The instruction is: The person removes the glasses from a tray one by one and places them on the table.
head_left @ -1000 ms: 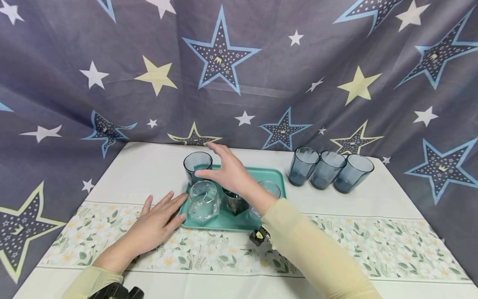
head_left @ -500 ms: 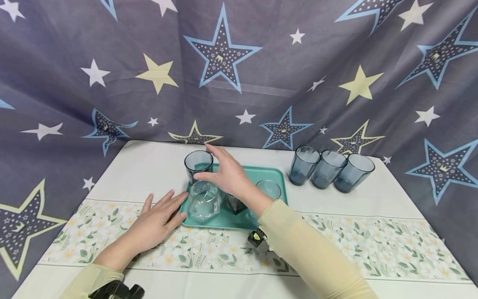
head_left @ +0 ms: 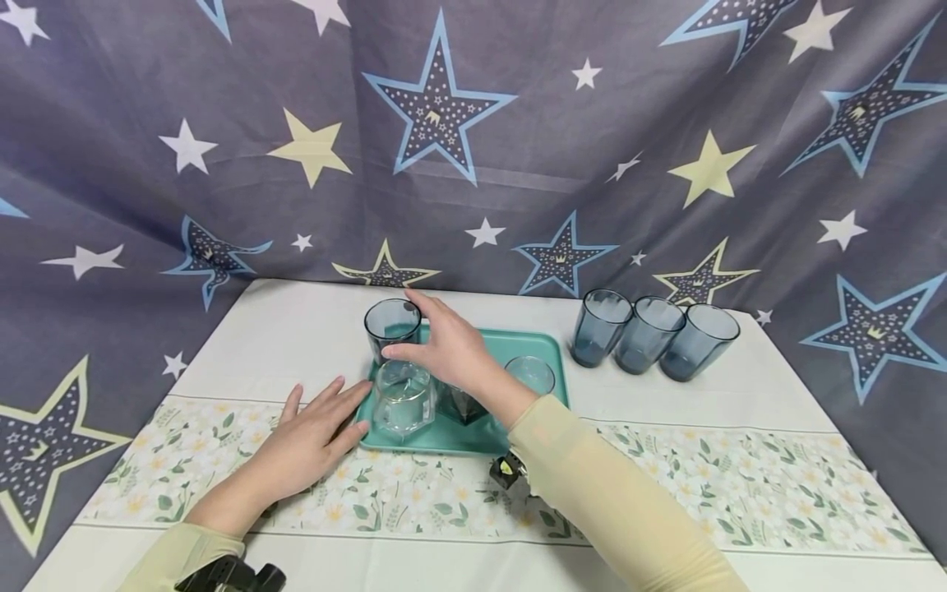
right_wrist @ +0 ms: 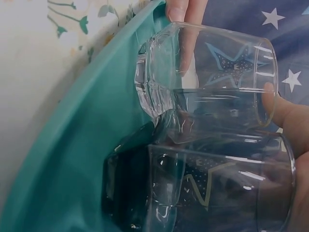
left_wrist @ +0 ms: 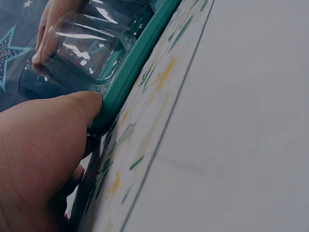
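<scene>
In the head view a blue-grey drinking glass (head_left: 385, 325) stands at the back left of a teal tray (head_left: 459, 444). My right hand (head_left: 451, 341) holds this glass from its right side, thumb in front and a finger behind the rim. A clear faceted glass (head_left: 403, 403) is in front of it, with a dark glass (head_left: 466, 404) to its right, partly under my wrist. Beyond my forearm shows another clear glass (head_left: 533, 374). My left hand (head_left: 314, 444) rests at the tray's left edge, fingers extended; the left wrist view shows its thumb (left_wrist: 89, 104) touching the rim.
Three blue-grey glasses (head_left: 639, 337) stand in a row on the table, right of the tray. A floral strip (head_left: 710, 485) runs across the white tablecloth. Behind the table hangs a grey curtain (head_left: 518, 148) with stars.
My right hand has come slightly down and left, closer around the blue-grey glass. The left hand and the glasses look unmoved.
</scene>
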A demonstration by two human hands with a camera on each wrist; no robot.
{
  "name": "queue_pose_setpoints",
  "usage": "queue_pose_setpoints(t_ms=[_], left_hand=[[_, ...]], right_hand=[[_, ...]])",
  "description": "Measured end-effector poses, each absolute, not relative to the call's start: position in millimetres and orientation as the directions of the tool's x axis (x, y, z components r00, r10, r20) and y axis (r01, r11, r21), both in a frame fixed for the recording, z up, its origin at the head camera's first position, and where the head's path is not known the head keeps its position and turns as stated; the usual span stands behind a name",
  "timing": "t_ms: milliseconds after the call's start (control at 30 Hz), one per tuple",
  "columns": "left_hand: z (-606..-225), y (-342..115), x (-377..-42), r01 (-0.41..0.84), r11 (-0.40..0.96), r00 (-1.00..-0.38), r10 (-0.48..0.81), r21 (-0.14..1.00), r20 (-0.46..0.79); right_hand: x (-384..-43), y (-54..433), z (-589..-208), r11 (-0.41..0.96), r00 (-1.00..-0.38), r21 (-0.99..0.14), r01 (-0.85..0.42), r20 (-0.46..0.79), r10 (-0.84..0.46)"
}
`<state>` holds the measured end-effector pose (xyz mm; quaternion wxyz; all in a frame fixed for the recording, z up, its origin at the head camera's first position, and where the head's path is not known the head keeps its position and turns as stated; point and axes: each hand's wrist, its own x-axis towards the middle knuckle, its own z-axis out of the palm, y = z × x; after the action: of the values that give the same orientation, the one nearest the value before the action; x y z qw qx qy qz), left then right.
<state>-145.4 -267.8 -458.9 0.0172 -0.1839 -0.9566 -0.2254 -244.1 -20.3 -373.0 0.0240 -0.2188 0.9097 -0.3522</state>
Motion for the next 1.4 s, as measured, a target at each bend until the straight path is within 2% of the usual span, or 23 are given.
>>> queue_pose_setpoints(t_ms=[700, 1400], left_hand=[[-454.3, -268.7, -148.9, 0.365, 0.83, -0.93, 0.341, 0.421, 0.134], [-456.8, -269.5, -144.0, 0.338, 0.823, -0.938, 0.334, 0.458, 0.092]], right_hand=[[-247.0, -21.5, -367.9, 0.63, -0.913, -0.679, -0.377, 0.156, -0.378], [-242.2, -12.8, -366.9, 0.441, -0.902, -0.804, -0.399, 0.26, -0.343]])
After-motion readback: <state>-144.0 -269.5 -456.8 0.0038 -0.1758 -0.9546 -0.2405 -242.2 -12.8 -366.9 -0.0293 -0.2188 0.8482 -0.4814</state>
